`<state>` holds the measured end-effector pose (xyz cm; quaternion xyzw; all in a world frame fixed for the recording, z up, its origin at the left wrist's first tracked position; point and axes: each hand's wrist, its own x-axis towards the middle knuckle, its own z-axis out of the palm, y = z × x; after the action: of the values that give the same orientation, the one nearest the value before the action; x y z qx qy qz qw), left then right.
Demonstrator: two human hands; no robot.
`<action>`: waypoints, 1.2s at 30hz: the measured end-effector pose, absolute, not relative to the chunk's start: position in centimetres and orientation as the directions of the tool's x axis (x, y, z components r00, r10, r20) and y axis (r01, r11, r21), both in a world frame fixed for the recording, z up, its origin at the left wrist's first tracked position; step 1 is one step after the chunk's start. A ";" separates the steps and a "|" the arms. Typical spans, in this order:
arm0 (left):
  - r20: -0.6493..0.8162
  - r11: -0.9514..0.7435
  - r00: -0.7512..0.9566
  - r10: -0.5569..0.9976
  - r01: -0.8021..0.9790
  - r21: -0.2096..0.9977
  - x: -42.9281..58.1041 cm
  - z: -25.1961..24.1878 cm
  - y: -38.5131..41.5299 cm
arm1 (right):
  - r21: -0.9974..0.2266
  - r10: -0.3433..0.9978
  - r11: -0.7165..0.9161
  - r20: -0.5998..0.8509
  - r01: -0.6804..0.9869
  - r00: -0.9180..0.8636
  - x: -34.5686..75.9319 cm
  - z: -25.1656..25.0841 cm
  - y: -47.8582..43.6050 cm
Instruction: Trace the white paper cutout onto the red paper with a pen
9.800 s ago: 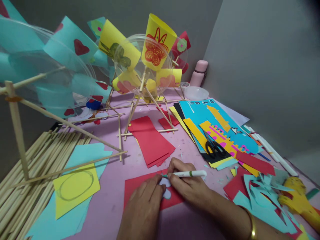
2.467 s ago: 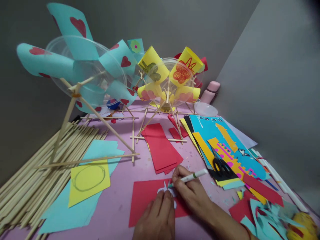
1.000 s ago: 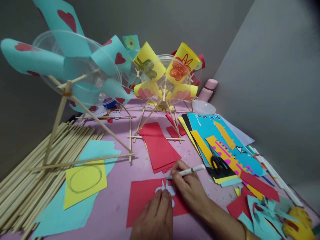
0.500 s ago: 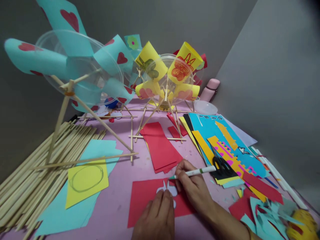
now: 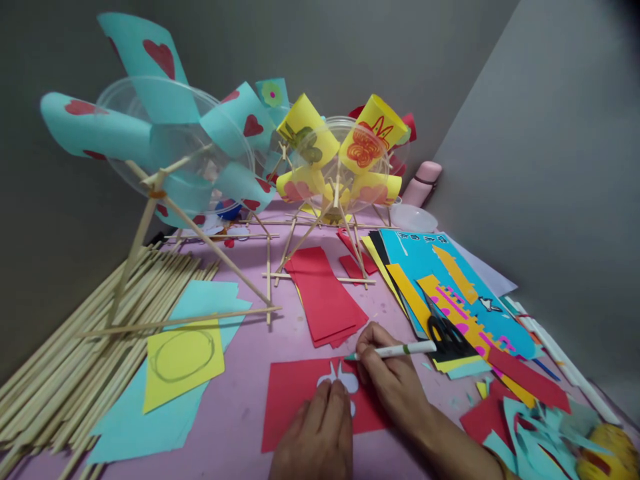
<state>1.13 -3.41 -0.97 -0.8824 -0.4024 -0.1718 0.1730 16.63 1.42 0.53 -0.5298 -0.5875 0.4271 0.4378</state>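
Note:
A red sheet of paper [image 5: 285,393] lies at the front of the table. On it rests a white butterfly-shaped cutout [image 5: 350,382], its lower part hidden under fingers. My left hand [image 5: 320,427] lies flat over the cutout, fingers stretched out and close together, pressing it to the sheet. With my right hand [image 5: 393,377] I grip a white marker [image 5: 407,349] with a green band. Its green tip is close to the cutout's antennae, at the sheet's top edge. Just beyond the sheet is a stack of red paper strips [image 5: 327,300].
Two stick-framed wheels stand behind: one with blue heart paper [image 5: 125,140], one with yellow paper [image 5: 367,143]. Bamboo sticks [image 5: 125,300] and a yellow square with a drawn circle [image 5: 185,360] lie left. Black scissors [image 5: 445,337], coloured sheets [image 5: 415,247] and paper scraps [image 5: 535,433] lie right.
The whole view has shifted slightly, so things appear a little further right. Both hands keep nearly the same places, the left on the cutout and the marker tip by the antennae.

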 end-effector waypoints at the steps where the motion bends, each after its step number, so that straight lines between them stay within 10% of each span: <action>1: 0.433 -0.614 0.611 0.663 0.774 -0.153 1.1 -1.1 -3.4 | -0.963 0.996 0.074 0.060 0.258 -0.059 16.6 0.5 1.5; 36: 0.372 -0.712 0.721 0.585 0.676 -0.190 0.1 -1.4 -1.9 | -0.945 0.996 0.079 0.060 0.318 -0.069 16.4 1.5 1.7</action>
<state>0.10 -1.85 -1.40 -0.9140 -0.3448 -0.1440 0.1583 16.43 1.67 1.49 -0.5418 -0.6061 0.4088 0.4147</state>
